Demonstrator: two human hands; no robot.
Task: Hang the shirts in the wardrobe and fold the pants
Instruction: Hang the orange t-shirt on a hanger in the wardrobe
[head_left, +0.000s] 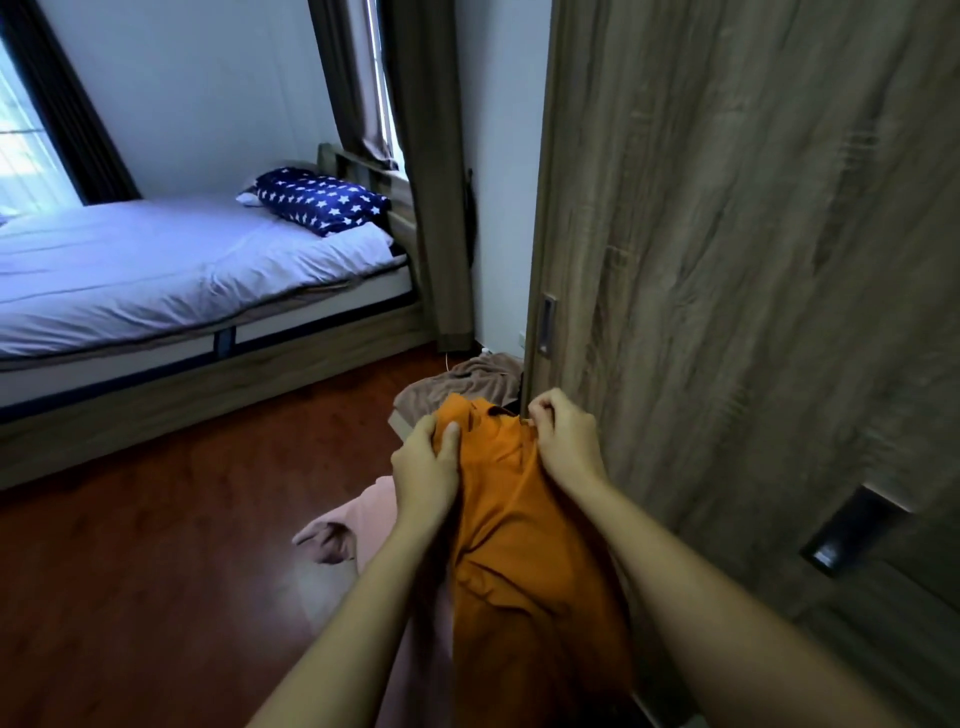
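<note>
An orange shirt (519, 545) hangs bunched between both hands, low in front of the closed wooden wardrobe door (727, 260). Its lower part runs off the bottom edge, and whether a hanger is inside cannot be made out. A dark patch shows at its top edge, near the collar, too small to identify.

The left hand (423, 462) grips the shirt's upper left part, fingers curled into the fabric and thumb pressed on its front. The right hand (561, 436) pinches the cloth near the collar with tightly curled fingers, knuckles up, just beside the door's edge. Both bare forearms reach in from the bottom of the view.

A pink garment (358, 519) lies on the reddish-brown floor (156, 571), partly hidden behind the left forearm. Beyond the shirt, a brownish cloth (467, 379) lies crumpled by the wardrobe's corner, its near side covered by the shirt. A recessed handle (546, 325) sits in the door's edge. Further left stands a bed (156, 270) with a star-patterned navy pillow (322, 200), cut off at the frame's left side.
</note>
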